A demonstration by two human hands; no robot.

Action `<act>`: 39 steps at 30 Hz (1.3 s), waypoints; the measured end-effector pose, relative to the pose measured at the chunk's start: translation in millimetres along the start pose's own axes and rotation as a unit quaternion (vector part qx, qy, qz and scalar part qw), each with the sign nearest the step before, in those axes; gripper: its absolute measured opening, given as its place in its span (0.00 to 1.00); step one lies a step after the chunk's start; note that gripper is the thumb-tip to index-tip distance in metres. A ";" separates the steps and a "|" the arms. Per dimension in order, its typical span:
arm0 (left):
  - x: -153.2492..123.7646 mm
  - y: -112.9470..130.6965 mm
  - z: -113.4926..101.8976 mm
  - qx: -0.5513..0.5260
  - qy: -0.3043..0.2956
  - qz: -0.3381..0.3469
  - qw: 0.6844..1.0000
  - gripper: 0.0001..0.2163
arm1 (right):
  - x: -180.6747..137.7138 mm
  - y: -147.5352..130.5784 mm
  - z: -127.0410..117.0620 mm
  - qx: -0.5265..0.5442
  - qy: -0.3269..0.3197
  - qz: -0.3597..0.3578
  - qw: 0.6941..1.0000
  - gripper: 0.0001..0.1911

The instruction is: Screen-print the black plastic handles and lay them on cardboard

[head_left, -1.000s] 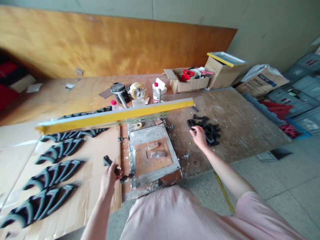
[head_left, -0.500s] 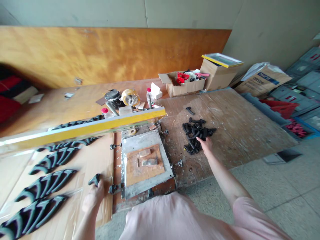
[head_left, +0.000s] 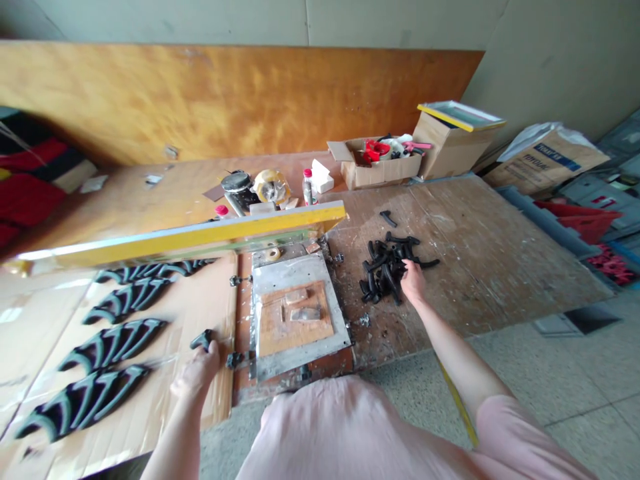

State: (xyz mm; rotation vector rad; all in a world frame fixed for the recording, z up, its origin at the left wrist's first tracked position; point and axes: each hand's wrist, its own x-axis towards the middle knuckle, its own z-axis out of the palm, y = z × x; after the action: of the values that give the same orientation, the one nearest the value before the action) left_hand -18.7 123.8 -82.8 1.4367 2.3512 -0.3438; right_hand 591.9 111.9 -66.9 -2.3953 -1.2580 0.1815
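My left hand (head_left: 197, 373) is closed on a black T-shaped plastic handle (head_left: 202, 340), held above the cardboard sheet (head_left: 187, 300). To its left, several rows of matching curved black handles (head_left: 113, 345) lie nested side by side on the cardboard. My right hand (head_left: 413, 281) reaches to the right edge of a loose heap of black handles (head_left: 383, 267) on the wooden table. Its fingers are pinched at a piece there; the fingertips are partly lost against the dark parts. One single handle (head_left: 388, 218) lies apart behind the heap.
Between my hands sits a metal plate (head_left: 280, 270) with a wooden board and clamp knobs. A yellow-edged frame (head_left: 200, 233) slants above the rows. Behind stand a black tub (head_left: 237, 187), a tape roll (head_left: 271, 187), a red-capped bottle (head_left: 309, 187) and an open carton (head_left: 383, 175).
The view has shifted, so the bench sits further right in it. Pieces in the heap have moved under my right hand. My left hand keeps its hold on the handle.
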 end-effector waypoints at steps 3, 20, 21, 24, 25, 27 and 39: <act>-5.3 1.5 -3.2 0.005 -0.019 -0.020 1.000 0.33 | 14.8 1.9 -7.4 -0.102 -0.033 -0.067 0.992 0.22; -36.5 25.4 -82.2 -0.198 0.160 0.085 0.963 0.25 | -125.1 -204.8 29.1 -0.026 -0.153 -0.546 0.823 0.21; -40.3 37.4 -98.5 -0.244 0.183 0.116 0.945 0.24 | -129.9 -215.8 31.8 -0.043 -0.155 -0.556 0.816 0.20; -57.3 71.3 -149.2 -0.438 0.222 0.221 0.843 0.22 | -133.5 -234.0 34.5 -0.089 -0.156 -0.563 0.806 0.18; -63.4 80.8 -164.5 -0.505 0.224 0.254 0.794 0.21 | -133.7 -236.7 35.2 -0.092 -0.155 -0.562 0.807 0.17; -73.8 96.2 -189.1 -0.602 0.202 0.310 0.708 0.23 | -136.1 -239.9 39.7 -0.074 -0.150 -0.563 0.810 0.18; -108.9 77.1 -153.3 -0.650 0.073 0.293 0.697 0.28 | -154.4 -204.4 43.3 0.056 -0.220 -0.565 0.793 0.17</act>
State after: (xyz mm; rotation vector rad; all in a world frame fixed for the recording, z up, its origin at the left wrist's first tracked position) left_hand 68.0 130.5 100.8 1.2205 1.3056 1.3627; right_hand 334.8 102.0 -30.9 -1.1528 -2.5509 0.4193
